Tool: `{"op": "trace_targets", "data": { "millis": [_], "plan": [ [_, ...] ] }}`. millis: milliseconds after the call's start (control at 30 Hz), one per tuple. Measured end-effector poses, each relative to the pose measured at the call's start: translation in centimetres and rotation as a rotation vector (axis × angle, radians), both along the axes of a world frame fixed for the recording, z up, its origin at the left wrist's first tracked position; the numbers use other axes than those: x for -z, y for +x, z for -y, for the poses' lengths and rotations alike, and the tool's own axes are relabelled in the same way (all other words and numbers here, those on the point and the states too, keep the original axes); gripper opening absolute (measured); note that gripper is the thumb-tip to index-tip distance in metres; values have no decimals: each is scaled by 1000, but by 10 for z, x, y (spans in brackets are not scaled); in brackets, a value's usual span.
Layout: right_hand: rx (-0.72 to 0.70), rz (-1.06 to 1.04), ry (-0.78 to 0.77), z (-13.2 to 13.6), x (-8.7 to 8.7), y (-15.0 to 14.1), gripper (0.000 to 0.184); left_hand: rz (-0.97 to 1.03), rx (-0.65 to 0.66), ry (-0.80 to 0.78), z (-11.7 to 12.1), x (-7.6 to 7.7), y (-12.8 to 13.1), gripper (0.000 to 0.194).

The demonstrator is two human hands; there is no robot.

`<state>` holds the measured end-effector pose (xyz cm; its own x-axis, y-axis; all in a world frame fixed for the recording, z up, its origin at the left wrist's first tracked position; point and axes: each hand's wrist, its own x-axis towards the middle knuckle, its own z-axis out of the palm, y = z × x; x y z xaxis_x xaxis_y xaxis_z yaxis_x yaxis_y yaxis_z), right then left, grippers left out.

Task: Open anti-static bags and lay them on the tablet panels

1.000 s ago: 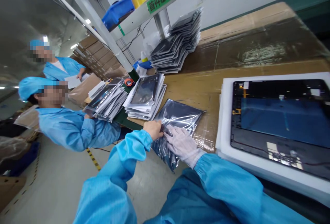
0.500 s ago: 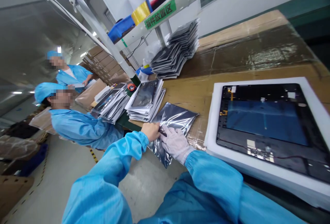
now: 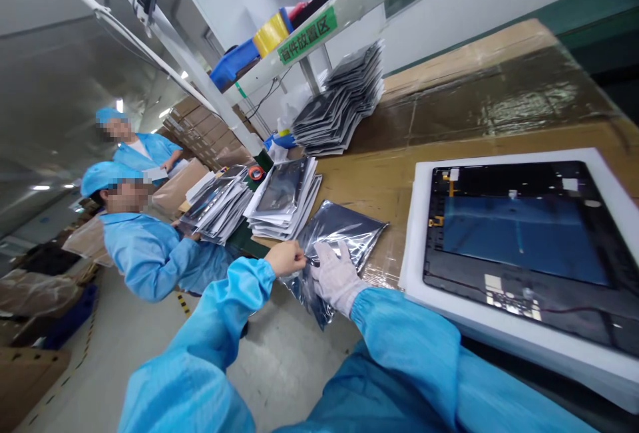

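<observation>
- Brown bench top [image 3: 364, 177]: its near edge carries the silvery bag, one corner hanging over.
- Silvery bag [image 3: 333, 221]: lies beneath both hands.
- Gloved right hand [image 3: 337, 278]: palm down on it, fingers spread.
- Bare left hand [image 3: 284, 259]: fingers curled, pinching its fold.

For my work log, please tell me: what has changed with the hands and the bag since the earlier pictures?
The bare left hand has shifted slightly left, away from the gloved right hand, which appears more spread on the silvery bag. No letting go is visible: both hands stay at the bag. The open device stays on its white pad.
</observation>
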<state>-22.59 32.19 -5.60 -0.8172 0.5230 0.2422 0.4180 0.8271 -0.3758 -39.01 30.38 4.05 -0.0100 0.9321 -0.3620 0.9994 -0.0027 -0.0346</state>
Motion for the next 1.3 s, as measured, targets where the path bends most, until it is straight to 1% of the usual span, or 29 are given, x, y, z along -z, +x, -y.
{"op": "trace_targets", "data": {
  "millis": [67,100,233,333,367,433,533,600,633,667,700,767,833,900,933,967,1033,1133,1233,1267,1300],
  "plan": [
    [16,8,-10,0,-1,-4,39,20,15,48,2,1,-1,23],
    [25,10,-13,1,-1,-6,39,34,20,48,2,2,-2,23],
    [64,17,-24,2,1,-10,39,73,1,-48,-5,3,-8,23],
    [79,22,-35,3,1,-10,42,99,-49,-149,-11,3,-10,29],
    [79,22,-37,3,1,-10,43,102,-73,-160,-12,3,-10,32],
    [82,21,-37,4,1,-10,42,94,-135,-126,-13,2,-8,40],
    [94,21,-33,7,3,-13,40,-55,-224,-55,-17,1,-1,53],
    [110,28,-35,8,4,-16,40,-171,-237,-80,-20,-1,6,52],
    [122,34,-38,8,5,-18,40,-190,-230,-100,-22,-4,11,51],
    [138,40,-43,8,5,-19,42,-148,-220,-107,-23,-9,16,51],
    [150,45,-47,6,5,-20,43,-51,-211,-90,-23,-14,21,50],
    [159,48,-50,3,4,-19,46,197,-167,21,-21,-30,30,49],
    [155,37,-41,-1,2,-16,47,374,-82,150,-13,-47,33,50],
    [152,13,-21,-4,1,-11,44,417,14,197,2,-60,28,48],
    [154,2,-11,-6,0,-8,42,428,32,204,13,-63,21,47],
    [156,-7,-1,-6,-1,-6,40,448,29,211,27,-63,12,45],
    [162,-18,20,-7,-1,-3,38,479,-40,252,61,-57,-10,41],
    [171,-26,59,-6,0,1,42,461,-142,339,120,-36,-42,31],
    [175,-23,104,-5,3,2,45,373,-210,442,173,-5,-65,27],
    [178,-18,118,-5,4,3,45,348,-242,451,188,6,-72,28],
    [181,-12,130,-5,5,3,46,337,-289,422,201,17,-79,29]
  ]
}}
